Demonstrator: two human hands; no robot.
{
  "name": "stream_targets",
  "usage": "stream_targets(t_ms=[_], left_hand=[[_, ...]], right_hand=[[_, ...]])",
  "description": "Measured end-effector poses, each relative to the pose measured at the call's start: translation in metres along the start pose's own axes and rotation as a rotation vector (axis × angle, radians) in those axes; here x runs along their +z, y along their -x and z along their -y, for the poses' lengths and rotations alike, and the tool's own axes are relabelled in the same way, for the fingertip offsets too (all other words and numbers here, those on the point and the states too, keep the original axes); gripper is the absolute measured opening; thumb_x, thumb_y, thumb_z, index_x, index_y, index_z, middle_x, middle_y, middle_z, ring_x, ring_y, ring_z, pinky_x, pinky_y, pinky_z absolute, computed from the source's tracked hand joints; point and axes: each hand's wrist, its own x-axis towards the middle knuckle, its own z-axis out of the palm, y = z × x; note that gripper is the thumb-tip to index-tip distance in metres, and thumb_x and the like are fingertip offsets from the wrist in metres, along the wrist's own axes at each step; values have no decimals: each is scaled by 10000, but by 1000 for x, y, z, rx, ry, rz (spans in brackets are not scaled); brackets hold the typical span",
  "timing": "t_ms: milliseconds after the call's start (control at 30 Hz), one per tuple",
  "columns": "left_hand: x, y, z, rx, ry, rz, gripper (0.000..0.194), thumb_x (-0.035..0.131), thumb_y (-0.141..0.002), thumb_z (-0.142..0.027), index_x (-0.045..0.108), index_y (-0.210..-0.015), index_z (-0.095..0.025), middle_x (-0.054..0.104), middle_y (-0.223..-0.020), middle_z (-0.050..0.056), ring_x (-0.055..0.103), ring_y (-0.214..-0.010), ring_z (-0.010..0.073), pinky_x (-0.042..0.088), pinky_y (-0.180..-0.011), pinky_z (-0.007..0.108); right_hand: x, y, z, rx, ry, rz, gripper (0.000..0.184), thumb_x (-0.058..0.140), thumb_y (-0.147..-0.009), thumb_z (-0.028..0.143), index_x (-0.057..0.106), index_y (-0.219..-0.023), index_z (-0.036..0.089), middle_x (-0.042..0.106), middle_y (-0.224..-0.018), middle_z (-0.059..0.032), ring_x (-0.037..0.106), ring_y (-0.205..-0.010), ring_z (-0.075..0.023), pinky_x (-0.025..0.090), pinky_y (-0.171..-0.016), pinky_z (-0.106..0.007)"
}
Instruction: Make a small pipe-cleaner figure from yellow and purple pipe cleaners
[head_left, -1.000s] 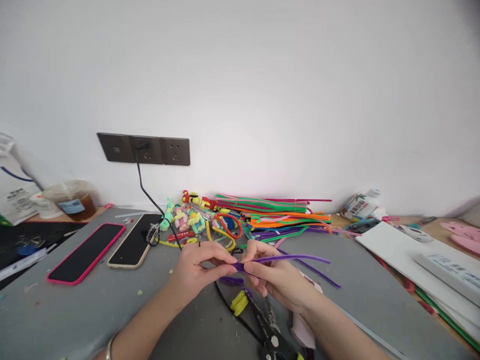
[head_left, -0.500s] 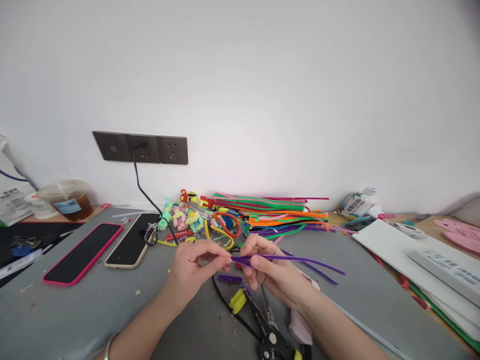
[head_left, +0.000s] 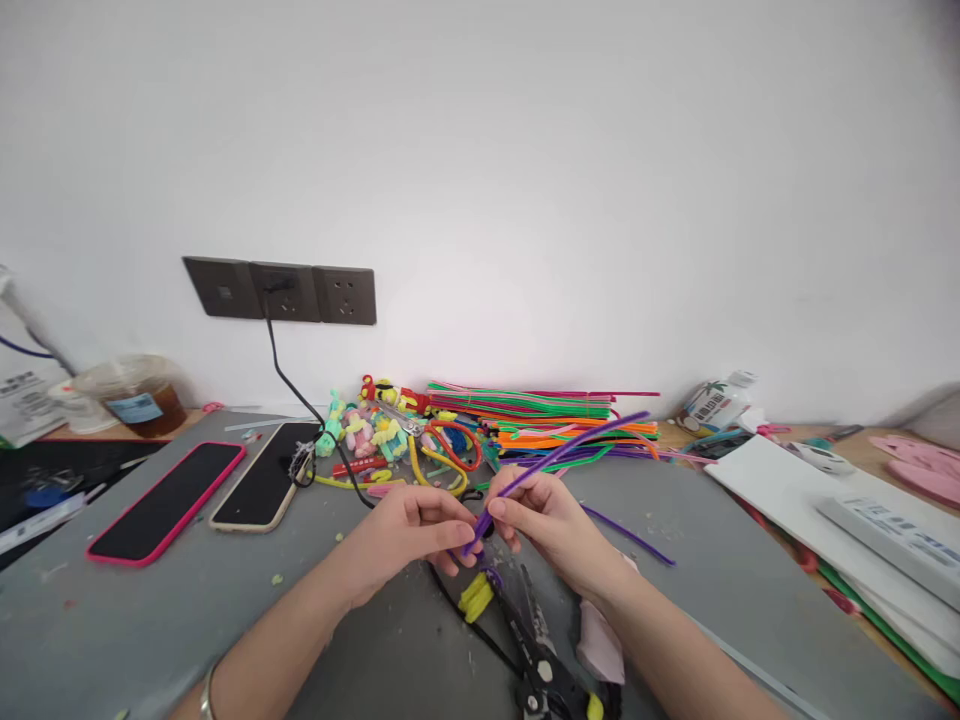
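Note:
A purple pipe cleaner [head_left: 577, 440] slants up to the right across my fingers. My right hand [head_left: 551, 520] is closed, pinching it between thumb and fingertips. At the lower end, my left hand [head_left: 412, 535] is closed with its thumb and fingers on the same pipe cleaner; part of that end is hidden by the fingers. Another purple pipe cleaner [head_left: 630, 535] lies on the grey mat behind my right hand. Just below the hands are a yellow folded bundle [head_left: 475, 598] with a bit of purple and black-handled pliers [head_left: 544, 670].
Bundles of coloured pipe cleaners [head_left: 525, 402] lie along the wall beside small fuzzy figures [head_left: 358, 432]. Two phones, one pink-edged [head_left: 169, 505], sit at left near a drink cup [head_left: 142, 400]. A black cable [head_left: 289, 380] runs down from the socket. White boards [head_left: 795, 500] are at right.
The purple pipe cleaner has swung from nearly level to slanting up to the right. My left fingers have moved slightly right and down. The short purple piece below no longer shows plainly.

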Motion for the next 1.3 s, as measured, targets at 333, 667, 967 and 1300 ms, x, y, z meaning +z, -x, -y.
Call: stream_targets(t_ms=[333, 667, 967, 1300], left_hand=[[9, -3, 12, -116, 175, -7, 342, 878, -628, -404, 721, -664, -102, 703, -653, 51, 394, -444, 17, 271, -399, 147], [12, -3, 11, -183, 291, 1, 323, 900, -604, -351, 721, -709, -104, 699, -679, 25, 550, -491, 38, 448, -466, 134], [11, -3, 12, -172, 340, -34, 317, 906, -601, -324, 684, -692, -117, 691, -644, 3, 540, -452, 20, 466, -473, 115], [12, -4, 9, -189, 385, -44, 356, 937, -530, -309, 682, -687, -117, 694, -637, 4, 554, -450, 23, 494, -475, 111]], right_hand=[[9, 3, 3, 90, 6, 97, 286, 771, -802, 390, 657, -764, 131, 639, -658, 12, 600, -579, -88, 450, -585, -210], [7, 4, 3, 94, 0, 131, 305, 740, -834, 392, 620, -734, 130, 632, -659, 0, 594, -619, -96, 457, -626, -222], [15, 5, 5, -99, 197, -20, 241, 710, -846, 406, 617, -829, 185, 606, -735, 11, 558, -621, -111, 465, -595, -232], [10, 4, 2, -122, 265, 7, 229, 685, -873, 394, 626, -797, 186, 581, -722, 7, 540, -658, -125, 435, -617, -245]])
